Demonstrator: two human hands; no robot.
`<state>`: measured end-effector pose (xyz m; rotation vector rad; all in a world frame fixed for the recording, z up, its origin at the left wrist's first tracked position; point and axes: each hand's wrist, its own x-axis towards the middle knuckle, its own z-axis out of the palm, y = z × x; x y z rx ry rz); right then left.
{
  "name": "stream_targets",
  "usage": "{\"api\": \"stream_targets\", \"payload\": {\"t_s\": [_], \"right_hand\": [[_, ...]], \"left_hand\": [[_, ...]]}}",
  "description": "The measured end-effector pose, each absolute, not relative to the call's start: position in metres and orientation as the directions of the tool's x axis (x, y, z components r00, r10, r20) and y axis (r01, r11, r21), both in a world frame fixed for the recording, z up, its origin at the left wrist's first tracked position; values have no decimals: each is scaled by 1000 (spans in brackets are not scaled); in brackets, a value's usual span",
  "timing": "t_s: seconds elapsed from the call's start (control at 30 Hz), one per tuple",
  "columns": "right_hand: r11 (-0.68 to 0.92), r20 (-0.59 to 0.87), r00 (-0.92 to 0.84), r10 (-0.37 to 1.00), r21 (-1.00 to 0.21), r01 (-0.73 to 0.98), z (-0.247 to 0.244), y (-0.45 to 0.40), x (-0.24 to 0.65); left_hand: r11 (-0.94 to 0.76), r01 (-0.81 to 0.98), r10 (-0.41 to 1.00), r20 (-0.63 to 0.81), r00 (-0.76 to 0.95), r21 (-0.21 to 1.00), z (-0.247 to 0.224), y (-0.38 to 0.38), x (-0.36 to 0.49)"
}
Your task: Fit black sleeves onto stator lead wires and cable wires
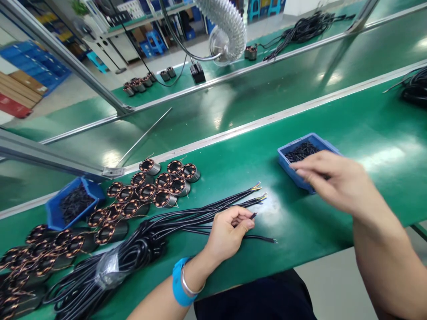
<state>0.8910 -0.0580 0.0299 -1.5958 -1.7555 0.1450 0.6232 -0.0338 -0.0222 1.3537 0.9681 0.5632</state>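
My left hand (pixel 228 232), with a blue wristband, pinches the end of a thin black wire (pixel 253 216) near the front of the green table. That wire belongs to a bundle of black cables (pixel 160 231) lying across the table, their stripped tips (pixel 258 191) pointing right. My right hand (pixel 333 178) reaches into a small blue tray (pixel 287 163) of short black sleeves, with its fingers bent over the contents; whether they hold a piece is hidden.
Several copper-wound stators (pixel 163 182) lie in a cluster left of centre. A second blue tray (pixel 55 213) of black pieces stands at the far left. A grey metal rail (pixel 233 131) divides the table from a conveyor belt behind. More cables (pixel 415 86) lie at the right edge.
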Motion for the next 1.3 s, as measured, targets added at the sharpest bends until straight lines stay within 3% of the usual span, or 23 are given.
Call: {"api": "stream_targets", "payload": {"t_s": [0.1, 0.23, 0.83, 1.0, 1.17, 1.23, 1.3], "right_hand": [[375, 334, -180, 925, -732, 569, 33, -66, 853], [375, 311, -210, 927, -804, 462, 23, -67, 829], [428, 298, -312, 902, -714, 555, 24, -67, 825], [457, 291, -372, 881, -727, 513, 17, -69, 817], [438, 334, -292, 896, -769, 465, 4, -82, 808], [430, 321, -300, 898, -781, 453, 3, -89, 808], [437, 293, -354, 888, -778, 452, 9, -93, 815]], "left_hand": [[149, 187, 815, -228, 533, 971, -22, -33, 622], [129, 173, 810, -204, 550, 977, -21, -33, 622], [134, 168, 800, -206, 563, 977, -18, -33, 623], [186, 117, 799, -219, 559, 976, -20, -36, 623], [191, 147, 802, -240, 547, 971, -16, -44, 623], [74, 242, 775, -208, 596, 968, -10, -47, 620], [-195, 363, 736, -109, 668, 911, -5, -47, 617]]}}
